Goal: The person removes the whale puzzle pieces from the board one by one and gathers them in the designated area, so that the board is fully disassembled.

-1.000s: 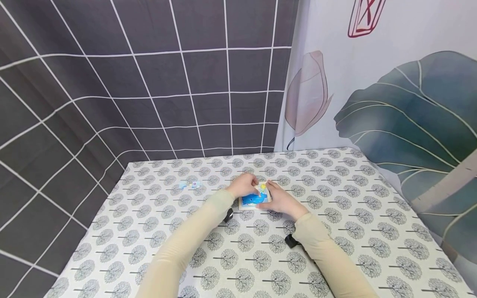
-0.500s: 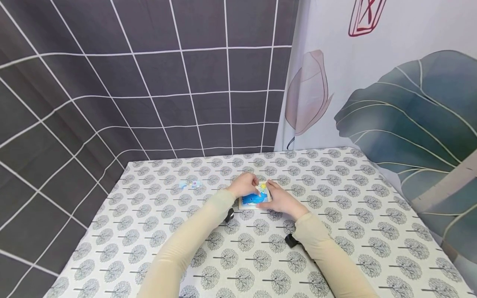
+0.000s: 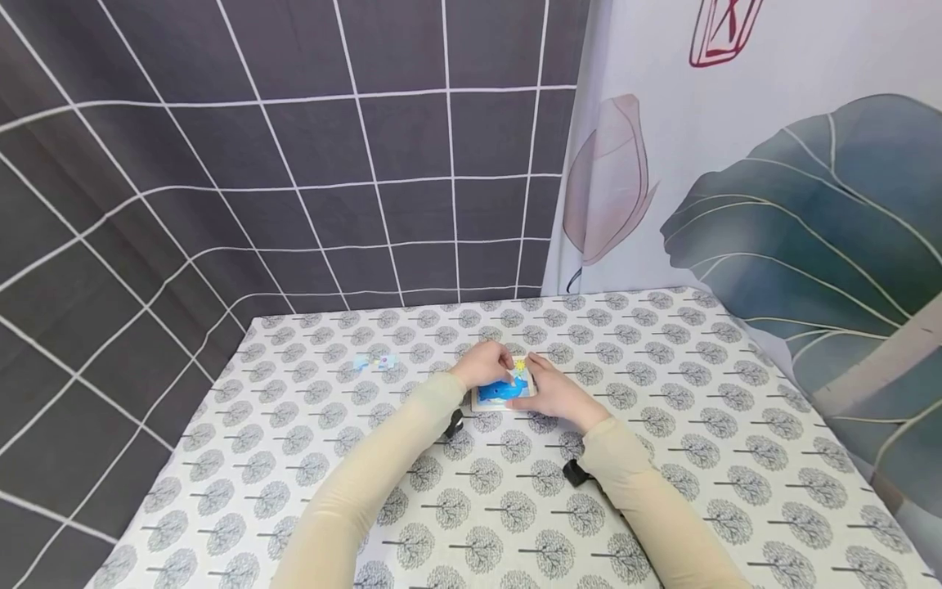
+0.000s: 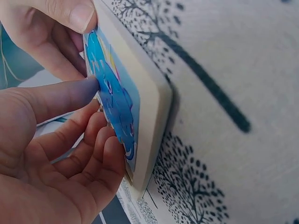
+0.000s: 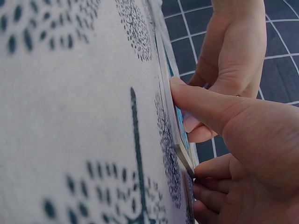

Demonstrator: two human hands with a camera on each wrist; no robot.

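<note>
A small square jigsaw puzzle with a pale frame lies on the table, showing a blue whale and a yellow sun. My right hand holds its right side, thumb on the near edge and fingers at the far edge. Over the picture is my left hand. In the left wrist view, the left thumb touches the blue picture, while the other fingers curl against its near side. Whether a loose piece sits between left thumb and fingers is hidden. The right wrist view shows the right thumb on the frame's edge.
Light-blue puzzle pieces lie to the left of the puzzle, farther back. A tree-patterned cloth covers the table. Behind it hang a dark grid curtain and a pale curtain with leaf prints.
</note>
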